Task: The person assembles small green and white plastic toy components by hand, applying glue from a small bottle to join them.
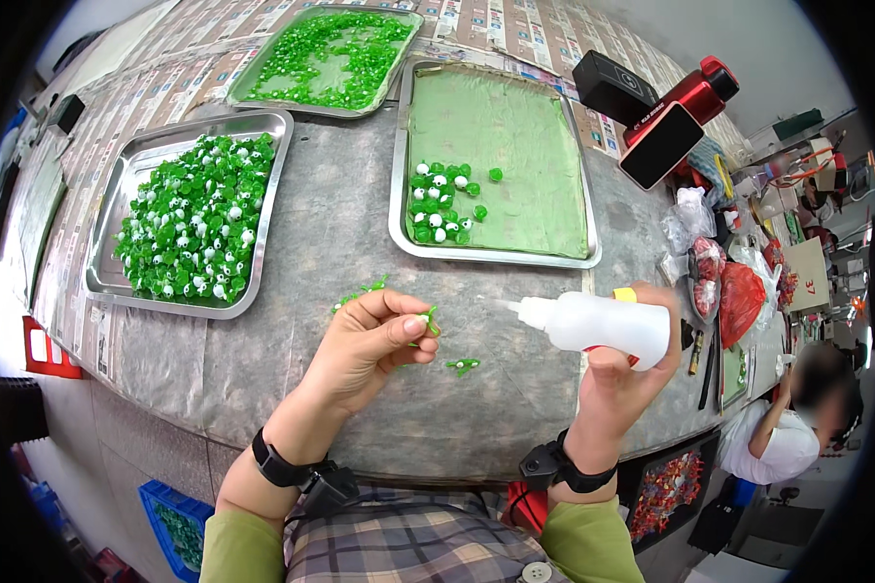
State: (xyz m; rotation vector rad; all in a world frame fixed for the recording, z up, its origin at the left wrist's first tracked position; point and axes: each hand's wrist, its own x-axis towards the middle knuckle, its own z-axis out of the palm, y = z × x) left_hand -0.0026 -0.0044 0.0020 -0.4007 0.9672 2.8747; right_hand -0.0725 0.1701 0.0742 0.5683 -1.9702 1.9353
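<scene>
On the far left from the left fingers there is a silver metal tray (270, 209), and it carries a heap of small glossy green-and-white pieces (194, 219). Straight beyond the same fingers, and the farthest of all, stands a second metal tray with a pale green lining (340, 73), over which many little bright green bits are spread. Beyond the gap between the two hands is a third metal tray, lined with a light green sheet (535, 146); only one near corner of it bears a cluster of round green balls with white eye-like parts (441, 204). The left hand (365, 345) has its thumb and forefinger closed in a pinch on a tiny green plastic piece (432, 324), the other fingers being curled under. More thin green pieces (464, 366) lie on the grey covering (335, 204) just beside these fingers. The right hand (624, 394) is wrapped around a white plastic squeeze bottle (593, 325) (how full it is, I cannot tell), with a yellow cap-like part (624, 294) near its fingers. The bottle lies almost level, its nozzle directed toward the pinched piece but apart from it. Both forearms reach forward from the lower edge, with the wrists raised over the table.
</scene>
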